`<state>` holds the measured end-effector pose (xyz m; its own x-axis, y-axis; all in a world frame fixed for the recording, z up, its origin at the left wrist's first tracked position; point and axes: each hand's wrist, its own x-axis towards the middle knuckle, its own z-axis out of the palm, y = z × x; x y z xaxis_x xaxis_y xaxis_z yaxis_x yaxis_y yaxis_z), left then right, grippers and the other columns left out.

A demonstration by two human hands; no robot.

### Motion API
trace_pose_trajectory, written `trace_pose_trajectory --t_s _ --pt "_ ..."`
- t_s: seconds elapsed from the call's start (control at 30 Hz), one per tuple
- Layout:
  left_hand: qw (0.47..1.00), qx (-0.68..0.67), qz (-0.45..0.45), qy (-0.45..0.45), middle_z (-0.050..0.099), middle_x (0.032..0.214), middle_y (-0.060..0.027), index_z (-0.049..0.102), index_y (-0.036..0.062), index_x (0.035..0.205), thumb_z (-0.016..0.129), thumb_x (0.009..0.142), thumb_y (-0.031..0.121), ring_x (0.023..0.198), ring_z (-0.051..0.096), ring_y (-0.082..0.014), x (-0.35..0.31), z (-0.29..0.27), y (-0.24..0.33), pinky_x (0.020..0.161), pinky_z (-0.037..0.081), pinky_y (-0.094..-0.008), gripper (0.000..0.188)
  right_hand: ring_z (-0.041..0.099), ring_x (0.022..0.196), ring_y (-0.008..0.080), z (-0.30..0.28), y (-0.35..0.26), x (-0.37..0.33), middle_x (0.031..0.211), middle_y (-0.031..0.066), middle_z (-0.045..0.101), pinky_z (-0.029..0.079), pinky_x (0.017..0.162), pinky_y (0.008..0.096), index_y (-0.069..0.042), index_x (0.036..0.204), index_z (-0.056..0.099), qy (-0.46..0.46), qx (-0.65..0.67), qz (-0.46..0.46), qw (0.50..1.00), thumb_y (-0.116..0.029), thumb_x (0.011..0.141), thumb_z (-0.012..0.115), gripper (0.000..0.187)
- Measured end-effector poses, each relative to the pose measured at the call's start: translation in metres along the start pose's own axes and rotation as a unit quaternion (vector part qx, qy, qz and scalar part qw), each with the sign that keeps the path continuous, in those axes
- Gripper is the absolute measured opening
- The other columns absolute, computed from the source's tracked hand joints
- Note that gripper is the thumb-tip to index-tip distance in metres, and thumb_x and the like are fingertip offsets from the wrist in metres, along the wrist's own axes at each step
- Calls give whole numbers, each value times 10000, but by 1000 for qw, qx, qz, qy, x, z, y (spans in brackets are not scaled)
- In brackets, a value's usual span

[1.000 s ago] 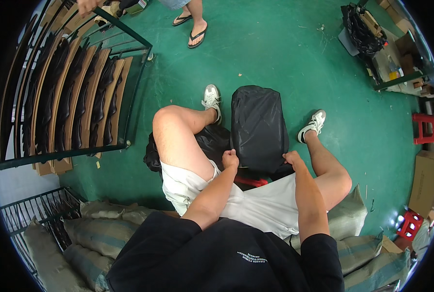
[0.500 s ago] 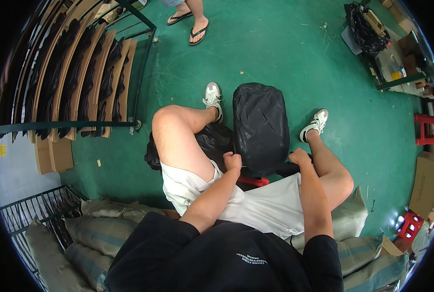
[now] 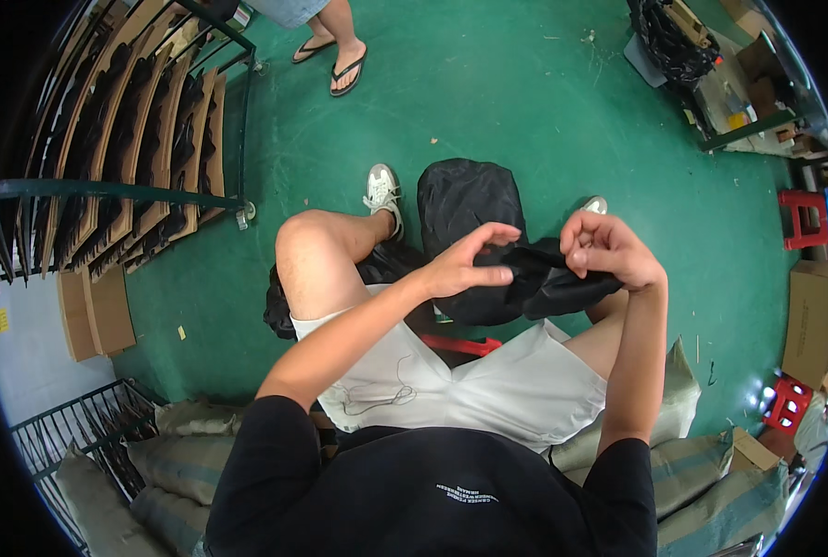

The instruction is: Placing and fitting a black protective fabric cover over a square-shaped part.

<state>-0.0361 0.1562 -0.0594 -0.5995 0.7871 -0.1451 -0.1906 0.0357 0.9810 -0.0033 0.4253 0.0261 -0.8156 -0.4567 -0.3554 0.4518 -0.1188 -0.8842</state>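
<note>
Likely soft and light, the black fabric bag (image 3: 470, 200) suits edge holds — left hand (image 3: 465, 263) spread, right hand (image 3: 615, 252) curled, grip unclear.

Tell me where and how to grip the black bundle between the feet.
Likely by its two long sides, left hand from the left, right hand from the right: the black bundle looks longer than wide, with a rounded far end and no visible handle.

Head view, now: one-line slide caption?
Open left hand and curled right hand by loose black fabric and a black-covered bundle, above a green floor.
</note>
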Motion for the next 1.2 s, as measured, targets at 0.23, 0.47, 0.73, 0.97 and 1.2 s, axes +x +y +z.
trace_pose_trajectory --t_s 0.23,0.47,0.73,0.97,1.2 --pt "996 30 18 -88 588 830 33 618 23 951 715 886 198 816 536 -69 64 -28 13 774 439 -242 210 474 646 71 -33 8 53 735 15 511 422 580 182 -41 1030 542 97 244 -246 933 -63 797 672 268" --pt "978 -27 139 155 572 850 19 628 26 897 701 888 165 773 511 -65 83 -24 29 711 420 -241 157 458 655 86 -44 14 63 754 25 510 398 574 195 -34 1033 539 165 274 -303 898 -43 779 659 281" --pt "992 71 77 72 623 1117 -84 572 27 1237 683 875 272 1091 557 -201 81 -37 18 936 417 -334 451 506 664 120 -37 8 68 810 50 478 474 633 233 -6 1068 513 61 394 -307 864 -66 859 579 228" --pt "997 6 60 46 653 927 -34 627 -13 1103 746 817 118 863 572 -98 82 -24 9 801 463 -273 337 553 734 127 -34 13 67 893 76 524 485 672 234 -5 1104 514 80 381 -308 868 -66 849 586 272" --pt "894 208 260 300 583 862 -55 593 26 870 677 743 -25 833 557 -207 85 -54 44 805 411 -312 161 523 785 110 -20 10 61 1046 66 582 451 750 250 -65 1254 519 211 -78 -221 949 -96 706 743 593"
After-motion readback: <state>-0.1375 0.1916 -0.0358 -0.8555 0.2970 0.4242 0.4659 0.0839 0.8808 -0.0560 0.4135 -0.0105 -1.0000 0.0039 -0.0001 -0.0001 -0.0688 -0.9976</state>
